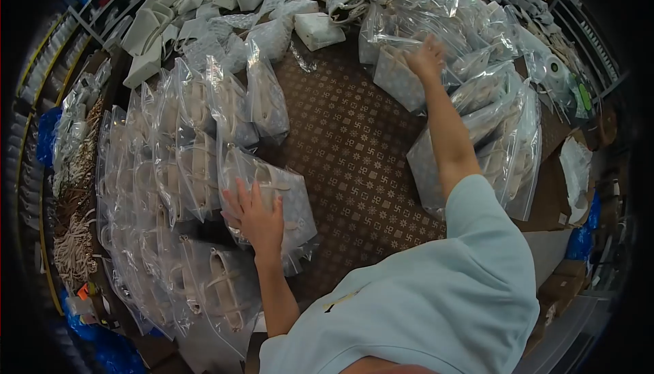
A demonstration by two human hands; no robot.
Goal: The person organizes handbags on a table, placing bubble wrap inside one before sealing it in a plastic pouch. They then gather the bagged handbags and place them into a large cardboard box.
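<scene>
My left hand (257, 219) lies with spread fingers on a pale handbag (289, 200) in a clear plastic bag, at the right edge of the left-hand rows. Farther off, my right arm reaches out to the right-hand pile. There my right hand (427, 59) rests at the upper edge of another bagged handbag (395, 81), its fingers apart and slightly bent. Crinkled clear plastic surrounds those fingertips, so their exact contact is hard to make out. Closer to me on that side, more bagged handbags (507, 149) lean together.
Several rows of bagged handbags (163, 149) stand upright on the left of the brown patterned table (347, 149). Unwrapped pale handbags (319, 30) crowd the far side. Straps (75, 244) hang in a bundle at far left, and racks (41, 101) line the edges. A cardboard box (562, 285) stands at lower right.
</scene>
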